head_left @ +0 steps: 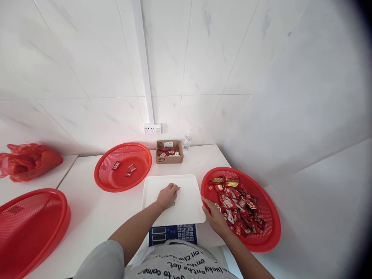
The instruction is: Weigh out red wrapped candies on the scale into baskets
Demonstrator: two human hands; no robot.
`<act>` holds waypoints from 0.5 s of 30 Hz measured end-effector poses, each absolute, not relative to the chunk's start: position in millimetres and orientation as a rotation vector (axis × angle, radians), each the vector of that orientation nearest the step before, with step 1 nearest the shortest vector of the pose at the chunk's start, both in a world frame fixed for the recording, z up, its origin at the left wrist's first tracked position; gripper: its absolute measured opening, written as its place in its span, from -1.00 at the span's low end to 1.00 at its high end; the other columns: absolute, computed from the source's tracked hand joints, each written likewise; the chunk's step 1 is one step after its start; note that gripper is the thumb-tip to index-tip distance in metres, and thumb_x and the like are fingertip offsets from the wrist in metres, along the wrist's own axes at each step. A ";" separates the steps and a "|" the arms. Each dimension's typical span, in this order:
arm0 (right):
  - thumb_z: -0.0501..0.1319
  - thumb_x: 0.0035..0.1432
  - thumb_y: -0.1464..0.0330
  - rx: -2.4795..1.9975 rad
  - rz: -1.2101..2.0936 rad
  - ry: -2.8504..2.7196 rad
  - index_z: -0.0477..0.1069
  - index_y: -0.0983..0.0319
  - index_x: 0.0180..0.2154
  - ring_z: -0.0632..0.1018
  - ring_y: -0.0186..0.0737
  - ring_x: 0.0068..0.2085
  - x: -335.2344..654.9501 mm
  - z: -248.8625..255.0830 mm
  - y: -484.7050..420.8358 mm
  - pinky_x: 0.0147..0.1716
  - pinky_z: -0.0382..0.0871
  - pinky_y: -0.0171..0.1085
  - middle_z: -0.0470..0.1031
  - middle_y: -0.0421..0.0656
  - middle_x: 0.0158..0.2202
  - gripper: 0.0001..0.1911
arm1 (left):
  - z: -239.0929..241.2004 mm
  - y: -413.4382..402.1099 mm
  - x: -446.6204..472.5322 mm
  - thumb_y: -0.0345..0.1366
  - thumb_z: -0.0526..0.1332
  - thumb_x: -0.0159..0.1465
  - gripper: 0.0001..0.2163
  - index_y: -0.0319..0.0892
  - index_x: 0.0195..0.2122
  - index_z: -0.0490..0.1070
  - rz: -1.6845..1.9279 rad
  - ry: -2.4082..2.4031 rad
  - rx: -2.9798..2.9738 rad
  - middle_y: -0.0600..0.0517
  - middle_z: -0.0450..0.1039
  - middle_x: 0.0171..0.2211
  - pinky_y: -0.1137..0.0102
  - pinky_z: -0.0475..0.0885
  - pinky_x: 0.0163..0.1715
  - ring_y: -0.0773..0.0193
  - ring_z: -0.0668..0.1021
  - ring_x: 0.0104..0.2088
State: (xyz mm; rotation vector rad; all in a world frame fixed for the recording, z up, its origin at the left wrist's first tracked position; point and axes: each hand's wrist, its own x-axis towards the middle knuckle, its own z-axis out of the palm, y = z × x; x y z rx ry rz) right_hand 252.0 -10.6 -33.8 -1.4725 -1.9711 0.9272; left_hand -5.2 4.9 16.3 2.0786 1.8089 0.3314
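A white plastic tray (186, 215) lies on top of a blue digital scale (174, 232) in front of me. Over the middle of this tray, my left hand (168, 196) is closed around small wrapped sweets; only bits of their red and patterned wrappers poke out past the fingers. My right hand (215, 217) is at the tray's right edge, fingers stretched out beside the red basket (271, 232). Whether it touches the tray or the basket rim, I cannot tell. Several red-wrapped sweets (232, 205) are heaped in that basket.
Behind the tray stands a small cardboard box (169, 159) with red packets, next to a clear cup (187, 142). A red basket (100, 180) at back left holds a few sweets. Another red basket (62, 217) and a red plastic bag (43, 162) are further left.
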 end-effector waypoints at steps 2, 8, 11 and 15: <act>-0.01 0.18 0.19 -1.469 0.925 -1.970 0.29 0.21 0.08 0.35 -0.14 0.12 252.1 -34.0 -10.5 0.14 0.17 -0.08 0.36 -0.05 0.09 -0.53 | 24.9 8.3 -21.2 -0.31 -0.02 0.29 -0.84 -0.09 -0.23 0.34 0.405 1.897 2.015 0.05 0.38 -0.15 0.48 0.33 -0.37 0.36 0.50 -0.29; -0.01 0.18 0.18 -1.452 0.917 -1.968 0.30 0.22 0.06 0.37 -0.14 0.10 252.1 -34.9 -10.5 0.13 0.19 -0.08 0.38 -0.04 0.07 -0.53 | 69.9 36.7 -100.2 -0.25 -0.06 0.31 -0.84 -0.13 -0.21 0.26 0.601 2.291 1.732 -0.03 0.40 -0.20 0.44 0.30 -0.40 0.28 0.49 -0.26; -0.01 0.18 0.17 -1.450 0.913 -1.974 0.30 0.22 0.06 0.37 -0.14 0.10 252.4 -36.0 -10.1 0.13 0.19 -0.07 0.38 -0.03 0.07 -0.53 | 94.3 45.7 -139.5 -0.20 -0.06 0.30 -0.76 -0.14 -0.06 0.20 0.654 2.413 1.625 -0.07 0.42 -0.19 0.42 0.29 -0.47 0.21 0.50 -0.30; -0.02 0.18 0.18 -1.457 0.918 -1.991 0.29 0.26 0.06 0.36 -0.13 0.10 253.0 -35.7 -9.9 0.14 0.17 -0.07 0.37 -0.01 0.07 -0.51 | 111.5 49.9 -180.1 -0.08 -0.11 0.30 -0.56 -0.14 0.15 0.02 0.688 2.537 1.506 -0.16 0.34 0.01 0.35 0.33 -0.43 0.10 0.50 -0.18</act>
